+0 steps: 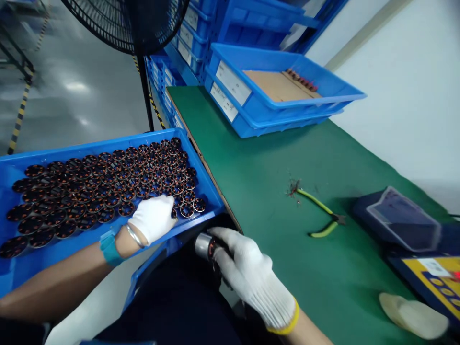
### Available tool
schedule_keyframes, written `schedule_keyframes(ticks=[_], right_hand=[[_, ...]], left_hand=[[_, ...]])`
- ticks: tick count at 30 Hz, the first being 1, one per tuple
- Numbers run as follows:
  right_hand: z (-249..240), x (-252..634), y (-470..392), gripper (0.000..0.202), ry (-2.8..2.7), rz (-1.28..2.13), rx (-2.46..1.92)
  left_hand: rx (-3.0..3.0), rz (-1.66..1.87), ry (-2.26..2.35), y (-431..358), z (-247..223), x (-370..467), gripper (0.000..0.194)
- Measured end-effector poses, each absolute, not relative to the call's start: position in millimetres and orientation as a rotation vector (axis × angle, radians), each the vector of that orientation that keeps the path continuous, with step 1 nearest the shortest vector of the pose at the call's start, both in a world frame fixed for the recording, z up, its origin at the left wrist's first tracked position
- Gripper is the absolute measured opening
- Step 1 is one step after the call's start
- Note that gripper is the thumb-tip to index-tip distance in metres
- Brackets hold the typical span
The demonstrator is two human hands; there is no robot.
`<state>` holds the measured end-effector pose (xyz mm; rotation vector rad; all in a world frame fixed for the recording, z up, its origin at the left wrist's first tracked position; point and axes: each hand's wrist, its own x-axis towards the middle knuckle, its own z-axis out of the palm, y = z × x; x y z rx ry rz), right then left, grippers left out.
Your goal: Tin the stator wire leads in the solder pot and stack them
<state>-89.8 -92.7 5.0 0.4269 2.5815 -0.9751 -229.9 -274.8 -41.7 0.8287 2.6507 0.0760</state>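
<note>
My right hand (244, 263), in a white knit glove with a yellow cuff, grips a short silver metal cylinder (204, 246) with dark and copper-coloured parts at its end. It is held beside the table edge, above my lap. My left hand (154, 218), also gloved, is over the near right part of a blue tray (203, 196). Its fingers are curled down around one of the cylinders, mostly hidden under the glove. Rows of similar upright cylinders (108, 184) with black and copper-orange tops fill much of this tray.
On the green table (273, 292) lie yellow-green cutting pliers (325, 215) near wire scraps (295, 187). Stacked blue bins (258, 112) stand at the back. A dark device with a clear cover (404, 218) and a pale rounded object (413, 316) are at right. A black fan (125, 24) stands behind the tray.
</note>
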Motion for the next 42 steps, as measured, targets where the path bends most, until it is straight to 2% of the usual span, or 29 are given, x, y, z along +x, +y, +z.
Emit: schedule_keyframes(ticks=[3,10,22,26,31,37,42], right_hand=[[-2.0,-75.6,-91.1,0.038,2.545,-1.040,0.414],[-9.6,-62.3,-83.2,0.036,2.571,-1.204,0.329],[-29.7,-52.3,-74.0,0.018,2.834,-1.063,0.063],[-26.6,-53.1,-72.7,0.015,2.878,-1.034,0.040],[-15.1,-55.4,-70.1,0.016,2.857,-0.988,0.016],[-16.9,-55.1,-71.9,0.017,2.879,-0.940,0.026],[-19.9,-54.3,-72.5,0.015,2.862,-0.940,0.022]], left_hand=[[1.045,0.046,2.591,-252.9,-39.3,-235.0,0.026],[1.372,-0.081,2.444,-211.9,-47.2,-247.0,0.030],[1.313,-0.397,2.477,-218.4,-44.5,-251.4,0.053],[1.332,-0.499,2.444,-209.9,-41.1,-247.6,0.038],[1.285,-0.527,2.486,-196.0,-44.2,-242.5,0.030],[1.205,-0.523,2.527,-195.6,-43.5,-241.5,0.043],[1.361,-0.521,2.380,-195.9,-31.4,-246.3,0.054]])
